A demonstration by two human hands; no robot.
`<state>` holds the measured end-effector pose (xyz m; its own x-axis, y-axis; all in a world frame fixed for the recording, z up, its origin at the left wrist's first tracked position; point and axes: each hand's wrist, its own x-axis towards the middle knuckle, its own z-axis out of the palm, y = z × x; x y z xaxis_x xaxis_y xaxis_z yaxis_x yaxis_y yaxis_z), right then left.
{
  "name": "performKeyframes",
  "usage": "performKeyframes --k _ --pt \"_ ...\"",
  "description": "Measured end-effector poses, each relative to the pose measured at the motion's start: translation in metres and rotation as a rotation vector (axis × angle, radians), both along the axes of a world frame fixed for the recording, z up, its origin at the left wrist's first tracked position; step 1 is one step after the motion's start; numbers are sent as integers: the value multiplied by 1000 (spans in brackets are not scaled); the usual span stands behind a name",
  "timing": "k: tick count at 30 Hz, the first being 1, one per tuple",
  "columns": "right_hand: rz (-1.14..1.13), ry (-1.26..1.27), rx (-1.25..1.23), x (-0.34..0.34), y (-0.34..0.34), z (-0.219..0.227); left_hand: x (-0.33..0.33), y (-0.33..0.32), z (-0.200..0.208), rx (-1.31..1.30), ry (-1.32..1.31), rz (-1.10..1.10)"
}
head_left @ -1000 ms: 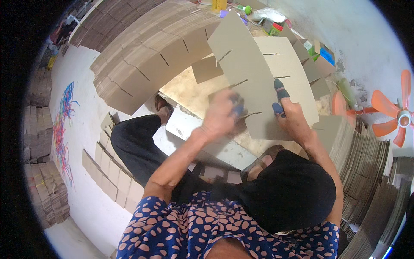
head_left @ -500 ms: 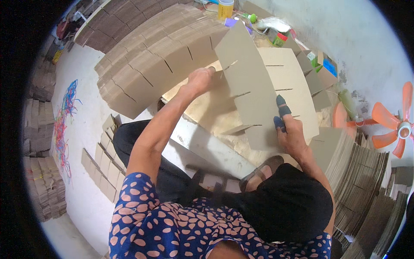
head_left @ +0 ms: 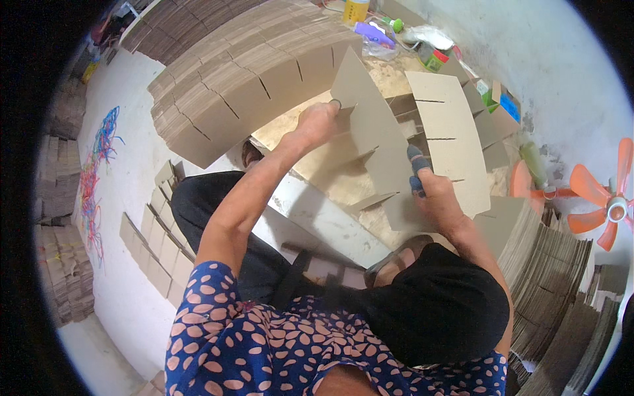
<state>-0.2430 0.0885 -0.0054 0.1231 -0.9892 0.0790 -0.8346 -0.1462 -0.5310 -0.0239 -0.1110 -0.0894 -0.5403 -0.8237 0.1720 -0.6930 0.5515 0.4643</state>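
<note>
Between my hands stands a slotted cardboard divider sheet (head_left: 376,125), tilted, with narrow cross flaps jutting out of its left side. My left hand (head_left: 316,125) is closed at its upper left edge, thumb showing and the other fingers partly hidden. Dark blue coverings wrap two fingers of my right hand (head_left: 436,195), which grips the sheet's right edge near the bottom. Just right of those fingers a second, lighter slotted sheet (head_left: 452,135) stands upright; whether this hand also holds it I cannot tell.
A long stack of slotted cardboard (head_left: 244,86) lies at the far left, and another stack (head_left: 538,277) rises at the right. Orange fan blades (head_left: 588,178) are by the wall. Several small items, including a yellow container (head_left: 355,11), sit at the back. Tangled coloured straps (head_left: 99,178) lie on the floor.
The divider sheet has moved down and tilted, parting from the lighter sheet so a gap shows between them. My right hand has shifted slightly left; my left hand is now at the sheet's edge.
</note>
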Motion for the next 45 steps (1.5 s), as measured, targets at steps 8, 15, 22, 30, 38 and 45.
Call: performKeyframes --k 8,15,22,30,38,45 --pt "90 213 55 15 -12 -43 2 -2 5 -33 13 44" --pt "260 364 443 21 -67 -29 -27 21 40 -254 210 0" --pt "-546 -128 -293 -112 -16 -35 -74 110 51 124 86 -317" --pt "-651 -807 207 -186 53 -99 -93 116 22 272 -343 -434" --pt "-413 -575 -118 -141 56 -32 -23 151 38 302 -443 -294" --pt "-106 -164 -175 -83 47 25 -12 171 24 288 -286 -278"
